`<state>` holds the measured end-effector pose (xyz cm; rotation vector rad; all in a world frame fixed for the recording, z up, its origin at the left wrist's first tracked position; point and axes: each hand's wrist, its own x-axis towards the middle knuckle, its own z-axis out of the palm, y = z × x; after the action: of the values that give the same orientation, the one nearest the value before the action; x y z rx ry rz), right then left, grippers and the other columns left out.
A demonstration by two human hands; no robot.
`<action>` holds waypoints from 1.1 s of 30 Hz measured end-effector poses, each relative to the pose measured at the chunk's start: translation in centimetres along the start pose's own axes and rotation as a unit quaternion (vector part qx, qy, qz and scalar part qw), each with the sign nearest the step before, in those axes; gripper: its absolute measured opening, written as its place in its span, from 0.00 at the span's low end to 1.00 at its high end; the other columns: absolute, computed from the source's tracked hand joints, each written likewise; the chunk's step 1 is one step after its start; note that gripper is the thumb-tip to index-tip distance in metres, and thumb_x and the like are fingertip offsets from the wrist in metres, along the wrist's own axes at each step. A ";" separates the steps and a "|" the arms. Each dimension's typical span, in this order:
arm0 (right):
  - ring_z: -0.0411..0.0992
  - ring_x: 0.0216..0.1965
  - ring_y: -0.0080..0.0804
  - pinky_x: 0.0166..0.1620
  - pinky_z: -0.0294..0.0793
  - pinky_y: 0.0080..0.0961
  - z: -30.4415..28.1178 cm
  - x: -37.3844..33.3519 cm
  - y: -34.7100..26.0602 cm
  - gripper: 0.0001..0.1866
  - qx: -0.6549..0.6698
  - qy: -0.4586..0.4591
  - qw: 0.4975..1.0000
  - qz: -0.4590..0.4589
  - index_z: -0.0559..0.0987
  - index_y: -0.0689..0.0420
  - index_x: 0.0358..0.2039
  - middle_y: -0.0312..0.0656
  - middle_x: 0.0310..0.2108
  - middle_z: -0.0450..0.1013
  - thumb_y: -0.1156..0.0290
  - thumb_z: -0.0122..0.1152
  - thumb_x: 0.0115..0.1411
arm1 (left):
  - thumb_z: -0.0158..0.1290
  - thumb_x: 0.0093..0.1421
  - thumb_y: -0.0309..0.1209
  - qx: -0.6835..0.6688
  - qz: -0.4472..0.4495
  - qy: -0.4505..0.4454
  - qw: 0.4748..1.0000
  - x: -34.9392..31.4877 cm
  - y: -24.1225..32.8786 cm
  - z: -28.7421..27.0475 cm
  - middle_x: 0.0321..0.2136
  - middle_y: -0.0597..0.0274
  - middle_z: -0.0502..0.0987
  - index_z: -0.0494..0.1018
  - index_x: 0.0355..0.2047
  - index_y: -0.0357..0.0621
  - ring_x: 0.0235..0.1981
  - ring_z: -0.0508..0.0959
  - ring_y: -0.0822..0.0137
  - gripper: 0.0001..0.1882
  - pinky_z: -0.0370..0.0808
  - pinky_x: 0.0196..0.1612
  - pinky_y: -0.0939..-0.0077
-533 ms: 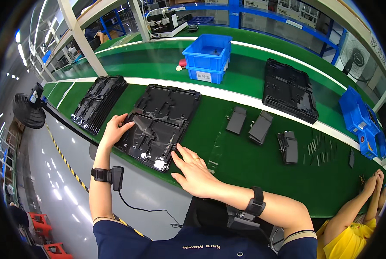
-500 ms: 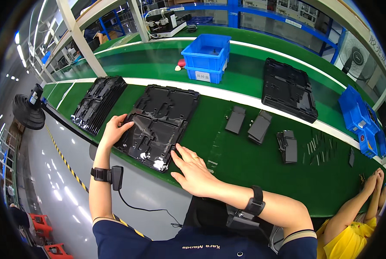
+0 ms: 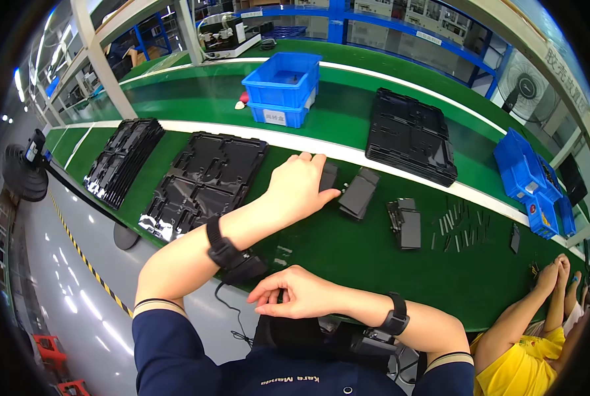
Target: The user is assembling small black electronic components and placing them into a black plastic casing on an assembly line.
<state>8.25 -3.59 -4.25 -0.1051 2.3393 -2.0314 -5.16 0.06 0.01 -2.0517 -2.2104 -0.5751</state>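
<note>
While the right hand (image 3: pixel 293 294) hangs loosely unclenched, grey rectangular plates (image 3: pixel 330 176) show beside the left hand (image 3: pixel 298 185), its grip hidden.

Your navy shirt (image 3: pixel 242 381) has beige-trimmed sleeves (image 3: pixel 169 350), with lettering (image 3: pixel 289 381) at six o'clock. Black straps (image 3: pixel 395 318) band your forearms, the left with a cable (image 3: pixel 224 303).

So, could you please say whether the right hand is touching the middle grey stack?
Apart: the head view shows green tabletop between right hand and middle grey stack.
</note>
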 end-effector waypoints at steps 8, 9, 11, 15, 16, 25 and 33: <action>0.71 0.23 0.20 0.29 0.71 0.19 -0.3 0.2 1.0 0.12 0.013 -0.015 1.000 -0.016 0.78 0.62 0.34 0.38 0.22 0.75 0.69 0.59 0.50 | 0.60 0.40 0.42 0.030 -0.105 -0.047 0.993 3.9 -0.3 3.9 0.30 0.49 0.75 0.64 0.39 0.39 0.36 0.76 0.52 0.30 0.72 0.39 0.61; 0.71 0.23 0.20 0.29 0.71 0.19 -0.3 0.3 1.3 0.12 0.016 -0.005 1.000 -0.020 0.78 0.62 0.34 0.38 0.23 0.75 0.69 0.59 0.50 | 0.61 0.39 0.43 0.036 -0.122 -0.065 0.990 4.2 -0.3 4.0 0.29 0.49 0.75 0.64 0.38 0.39 0.35 0.76 0.52 0.30 0.72 0.38 0.62; 0.71 0.23 0.20 0.29 0.71 0.19 -0.3 0.4 1.5 0.12 0.022 -0.001 0.999 -0.026 0.78 0.62 0.34 0.38 0.23 0.75 0.69 0.59 0.50 | 0.61 0.38 0.43 0.044 -0.131 -0.067 0.988 4.5 -0.1 3.9 0.27 0.50 0.76 0.64 0.37 0.39 0.33 0.77 0.53 0.30 0.72 0.37 0.63; 0.73 0.27 0.21 0.34 0.72 0.18 -0.3 0.5 1.2 0.12 -0.001 -0.018 1.000 -0.011 0.79 0.60 0.36 0.39 0.26 0.76 0.68 0.60 0.52 | 0.62 0.36 0.43 0.020 -0.146 -0.080 0.986 4.3 -0.4 3.1 0.27 0.49 0.75 0.64 0.35 0.38 0.32 0.77 0.52 0.30 0.73 0.36 0.64; 0.73 0.27 0.22 0.34 0.72 0.19 -0.3 0.5 1.3 0.13 -0.002 -0.007 1.000 -0.020 0.78 0.60 0.36 0.39 0.26 0.76 0.68 0.60 0.51 | 0.63 0.35 0.44 0.015 -0.137 -0.087 0.987 4.2 -0.5 2.9 0.27 0.49 0.76 0.63 0.37 0.36 0.32 0.78 0.52 0.33 0.74 0.36 0.64; 0.71 0.27 0.17 0.33 0.70 0.16 -0.6 0.4 1.6 0.12 0.009 -0.006 1.000 -0.009 0.79 0.58 0.38 0.36 0.27 0.76 0.68 0.60 0.54 | 0.62 0.32 0.44 -0.003 -0.133 -0.060 0.989 4.1 -5.8 -1.7 0.30 0.43 0.76 0.69 0.33 0.30 0.35 0.77 0.49 0.33 0.75 0.40 0.64; 0.71 0.27 0.17 0.33 0.69 0.15 -0.7 0.6 1.6 0.12 0.008 -0.007 1.000 -0.001 0.79 0.58 0.38 0.36 0.27 0.76 0.67 0.60 0.54 | 0.62 0.31 0.46 0.119 -0.259 -0.117 0.951 3.2 -13.8 -3.8 0.33 0.42 0.76 0.73 0.33 0.29 0.38 0.77 0.53 0.33 0.75 0.41 0.68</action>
<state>7.59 -2.67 -5.77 -0.1204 2.3139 -2.0435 -19.67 1.36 1.41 -1.4837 -2.8126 -0.0753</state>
